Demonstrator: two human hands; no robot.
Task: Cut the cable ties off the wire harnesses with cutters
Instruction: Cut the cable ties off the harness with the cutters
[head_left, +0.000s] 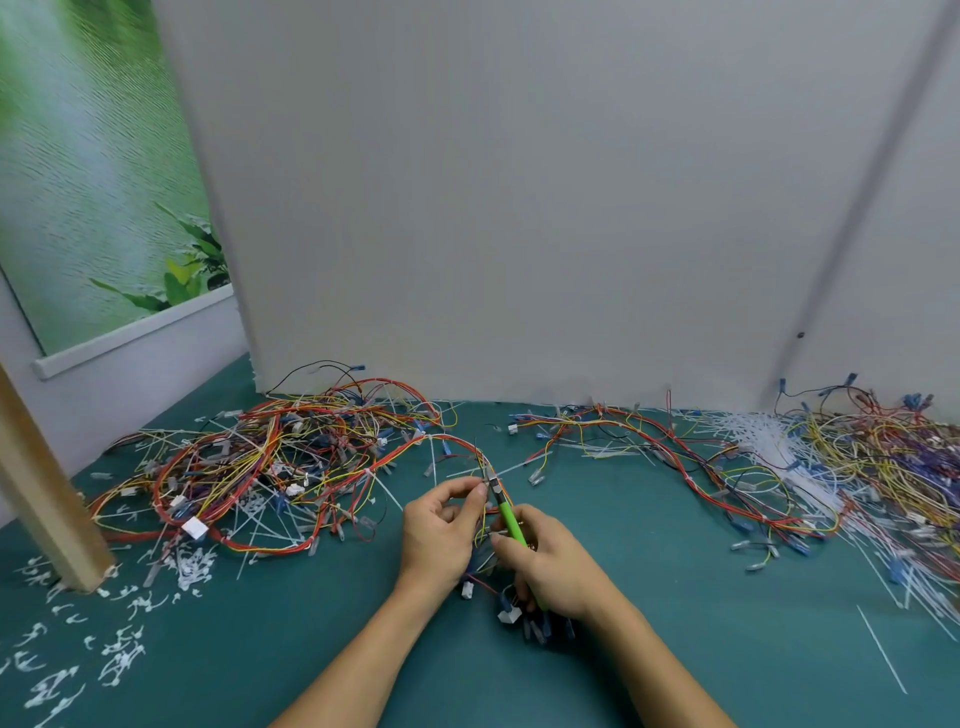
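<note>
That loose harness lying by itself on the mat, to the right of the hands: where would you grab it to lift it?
Probably the thick red trunk of the harness, where the wires run bundled together, pinched from above on the near side. Its thin yellow branches and connector ends splay out loosely, and bare mat lies in front of it.

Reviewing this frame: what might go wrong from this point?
1. The cutters in the right hand have their tip in among the strands of the harness, so they might nick a strand.
2. The left hand pinches the harness right beside that tip, so a fingertip could get caught.
</note>
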